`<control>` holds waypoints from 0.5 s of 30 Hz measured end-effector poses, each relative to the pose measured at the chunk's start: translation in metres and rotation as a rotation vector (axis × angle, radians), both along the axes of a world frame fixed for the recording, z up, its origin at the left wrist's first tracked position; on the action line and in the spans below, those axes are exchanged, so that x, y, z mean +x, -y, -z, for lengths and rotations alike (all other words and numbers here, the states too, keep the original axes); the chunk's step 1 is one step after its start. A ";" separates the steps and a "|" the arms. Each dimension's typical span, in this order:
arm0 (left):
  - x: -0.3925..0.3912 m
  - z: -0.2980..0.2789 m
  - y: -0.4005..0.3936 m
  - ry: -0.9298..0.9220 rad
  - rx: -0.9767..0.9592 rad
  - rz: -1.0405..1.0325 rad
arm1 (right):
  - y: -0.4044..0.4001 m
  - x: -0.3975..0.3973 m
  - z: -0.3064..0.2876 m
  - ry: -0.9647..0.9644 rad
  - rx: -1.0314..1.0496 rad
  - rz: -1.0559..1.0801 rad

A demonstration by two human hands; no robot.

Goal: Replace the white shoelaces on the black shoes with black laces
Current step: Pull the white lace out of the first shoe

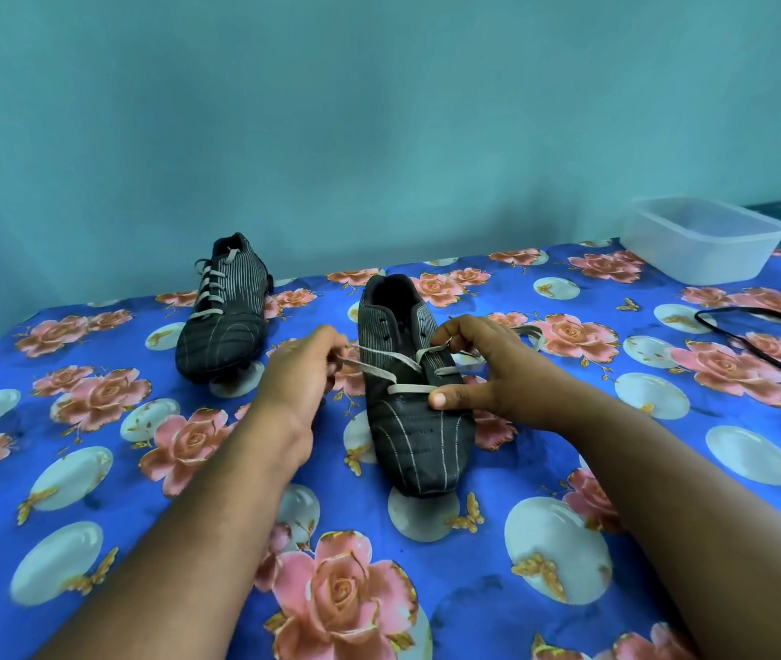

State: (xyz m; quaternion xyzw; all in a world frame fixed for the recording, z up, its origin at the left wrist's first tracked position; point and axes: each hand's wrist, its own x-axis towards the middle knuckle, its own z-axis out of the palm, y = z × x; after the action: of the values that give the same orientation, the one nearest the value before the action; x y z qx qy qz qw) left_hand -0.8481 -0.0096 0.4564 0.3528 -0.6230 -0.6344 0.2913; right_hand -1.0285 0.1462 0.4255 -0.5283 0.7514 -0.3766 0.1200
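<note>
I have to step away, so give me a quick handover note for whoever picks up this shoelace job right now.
Left hand pinches a white lace end; right hand grips the lace at the eyelets, thumb on the near shoe.
Near shoe: top eyelets already unlaced, lower rows remain.
Far shoe: white lace fully in.
Black laces lie at the right, unused.
Left: finish unlacing, strip the far shoe, relace both.
</note>
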 end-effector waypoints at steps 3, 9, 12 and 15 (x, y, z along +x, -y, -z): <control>0.000 0.010 0.007 0.146 -0.212 0.050 | -0.001 0.000 -0.001 -0.002 0.004 0.003; 0.003 0.009 -0.002 0.267 -1.330 -0.005 | 0.000 0.000 -0.001 -0.023 0.009 0.011; 0.002 0.009 -0.010 0.258 -1.369 0.102 | 0.001 0.000 0.000 -0.017 0.005 0.011; 0.002 0.010 -0.007 0.235 -1.289 0.135 | 0.001 0.000 0.000 -0.019 0.001 0.009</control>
State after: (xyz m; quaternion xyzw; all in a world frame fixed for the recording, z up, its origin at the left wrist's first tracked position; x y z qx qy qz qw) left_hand -0.8462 -0.0025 0.4460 0.1347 -0.9265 -0.1082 0.3341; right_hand -1.0285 0.1451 0.4259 -0.5286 0.7550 -0.3717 0.1113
